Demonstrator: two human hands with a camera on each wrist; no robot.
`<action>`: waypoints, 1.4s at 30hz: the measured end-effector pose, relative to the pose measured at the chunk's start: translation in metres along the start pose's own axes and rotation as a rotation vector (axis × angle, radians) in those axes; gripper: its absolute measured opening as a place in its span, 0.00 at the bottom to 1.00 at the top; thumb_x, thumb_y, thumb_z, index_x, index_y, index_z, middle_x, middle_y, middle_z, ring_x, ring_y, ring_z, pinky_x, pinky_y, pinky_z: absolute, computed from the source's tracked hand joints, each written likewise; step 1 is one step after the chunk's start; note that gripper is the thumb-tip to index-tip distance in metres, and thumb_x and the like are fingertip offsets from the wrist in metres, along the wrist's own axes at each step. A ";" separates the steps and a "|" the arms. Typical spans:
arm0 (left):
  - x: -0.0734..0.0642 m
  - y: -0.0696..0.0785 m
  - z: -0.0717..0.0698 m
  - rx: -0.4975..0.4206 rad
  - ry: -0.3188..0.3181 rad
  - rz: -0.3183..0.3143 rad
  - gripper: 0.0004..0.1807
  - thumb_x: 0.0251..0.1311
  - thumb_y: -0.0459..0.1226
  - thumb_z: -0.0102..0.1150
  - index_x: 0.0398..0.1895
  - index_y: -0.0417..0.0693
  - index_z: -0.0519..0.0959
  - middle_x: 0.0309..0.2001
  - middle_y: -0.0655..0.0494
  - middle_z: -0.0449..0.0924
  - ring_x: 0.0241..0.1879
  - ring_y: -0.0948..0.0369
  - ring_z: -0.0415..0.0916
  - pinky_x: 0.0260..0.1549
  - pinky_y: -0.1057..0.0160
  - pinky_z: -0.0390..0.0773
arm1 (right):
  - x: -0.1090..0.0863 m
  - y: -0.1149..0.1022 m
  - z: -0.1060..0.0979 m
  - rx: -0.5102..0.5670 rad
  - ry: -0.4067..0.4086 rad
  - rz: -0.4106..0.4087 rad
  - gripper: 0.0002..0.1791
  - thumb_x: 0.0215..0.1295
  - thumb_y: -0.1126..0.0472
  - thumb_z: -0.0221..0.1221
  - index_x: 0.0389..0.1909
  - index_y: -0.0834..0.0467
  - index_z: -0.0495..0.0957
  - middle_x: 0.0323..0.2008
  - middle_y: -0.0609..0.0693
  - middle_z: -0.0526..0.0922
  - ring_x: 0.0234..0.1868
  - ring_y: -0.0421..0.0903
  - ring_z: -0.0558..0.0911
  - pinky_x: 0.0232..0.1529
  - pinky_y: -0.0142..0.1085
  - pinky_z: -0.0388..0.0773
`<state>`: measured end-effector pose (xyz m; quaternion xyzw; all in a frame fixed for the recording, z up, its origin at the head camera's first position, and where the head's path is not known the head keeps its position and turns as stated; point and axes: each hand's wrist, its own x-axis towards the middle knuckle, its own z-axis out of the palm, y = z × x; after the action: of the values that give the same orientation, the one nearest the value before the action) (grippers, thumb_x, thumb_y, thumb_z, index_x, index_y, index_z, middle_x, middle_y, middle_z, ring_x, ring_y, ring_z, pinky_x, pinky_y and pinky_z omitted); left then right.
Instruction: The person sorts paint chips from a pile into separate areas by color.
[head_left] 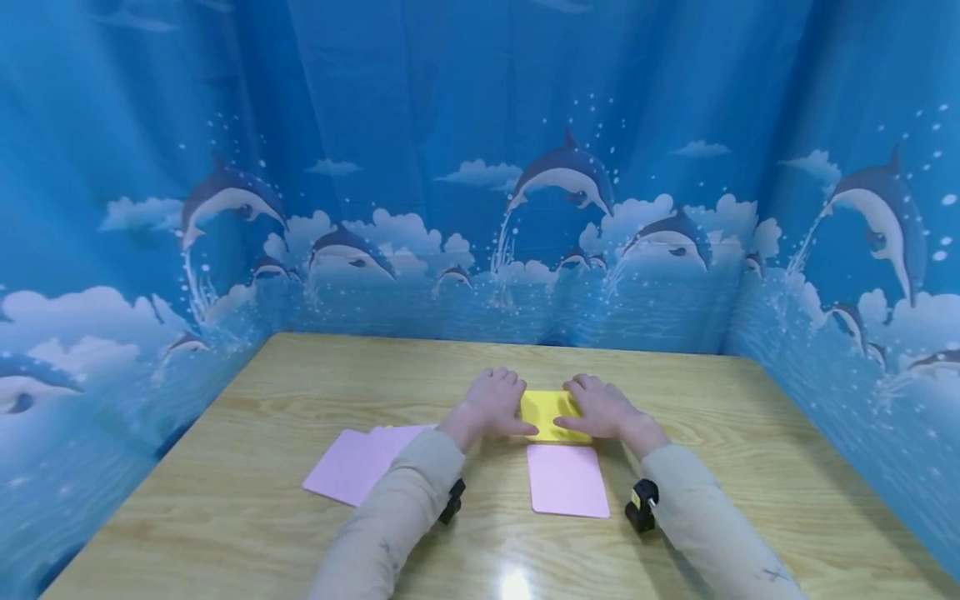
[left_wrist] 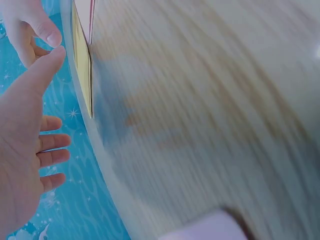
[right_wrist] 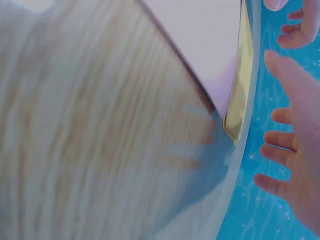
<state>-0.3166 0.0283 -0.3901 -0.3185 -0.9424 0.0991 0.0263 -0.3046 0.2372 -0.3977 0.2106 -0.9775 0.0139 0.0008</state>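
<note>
In the head view a yellow card (head_left: 542, 410) lies flat on the wooden table, between my two hands. My left hand (head_left: 495, 403) hovers at its left edge, and my right hand (head_left: 602, 407) overlaps its right side. Both wrist views show the hands above the tabletop with relaxed fingers and nothing held. The thumbs point toward each other over the card. Just nearer to me, a pink card (head_left: 567, 481) with rounded corners lies along the yellow card's near edge. In the right wrist view the yellow card (right_wrist: 243, 75) shows beyond the pink one.
To the left, overlapping pink cards (head_left: 348, 467) lie on the table (head_left: 247, 500), partly hidden by my left sleeve. A small yellow bit shows at their far edge. A blue curtain (head_left: 420, 125) with dolphins surrounds the table's back and sides.
</note>
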 end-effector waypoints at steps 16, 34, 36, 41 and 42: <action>-0.039 -0.047 -0.006 -0.056 0.035 -0.036 0.43 0.52 0.68 0.48 0.57 0.43 0.69 0.56 0.48 0.70 0.58 0.51 0.64 0.60 0.49 0.59 | 0.005 -0.040 -0.015 -0.010 0.087 -0.035 0.35 0.60 0.43 0.57 0.58 0.65 0.68 0.54 0.62 0.72 0.53 0.59 0.72 0.50 0.54 0.70; -0.085 -0.088 -0.002 -0.175 0.032 -0.076 0.43 0.54 0.63 0.51 0.60 0.38 0.66 0.59 0.42 0.68 0.61 0.48 0.61 0.63 0.46 0.53 | 0.021 -0.087 -0.018 -0.015 0.157 -0.167 0.33 0.59 0.43 0.59 0.56 0.64 0.70 0.52 0.59 0.74 0.52 0.56 0.74 0.47 0.49 0.74; -0.090 -0.092 0.000 -0.183 0.036 -0.078 0.42 0.55 0.63 0.52 0.60 0.37 0.67 0.59 0.42 0.68 0.60 0.48 0.62 0.63 0.46 0.53 | 0.022 -0.091 -0.018 -0.003 0.152 -0.179 0.34 0.58 0.43 0.59 0.57 0.64 0.69 0.53 0.59 0.73 0.53 0.56 0.73 0.47 0.49 0.74; -0.103 -0.100 0.003 -0.182 0.053 -0.062 0.40 0.56 0.60 0.53 0.59 0.35 0.67 0.57 0.40 0.69 0.59 0.46 0.62 0.61 0.44 0.56 | 0.026 -0.101 -0.017 0.011 0.140 -0.218 0.33 0.59 0.45 0.59 0.58 0.64 0.69 0.54 0.59 0.72 0.54 0.54 0.72 0.47 0.48 0.74; -0.105 -0.102 0.003 -0.179 0.055 -0.060 0.40 0.56 0.60 0.53 0.59 0.35 0.67 0.57 0.40 0.69 0.59 0.46 0.62 0.61 0.44 0.56 | 0.027 -0.103 -0.017 0.003 0.142 -0.229 0.33 0.59 0.44 0.59 0.58 0.64 0.69 0.54 0.58 0.72 0.54 0.54 0.72 0.46 0.47 0.74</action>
<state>-0.2934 -0.1150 -0.3708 -0.2938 -0.9555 0.0050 0.0264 -0.2868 0.1333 -0.3781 0.3191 -0.9446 0.0298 0.0712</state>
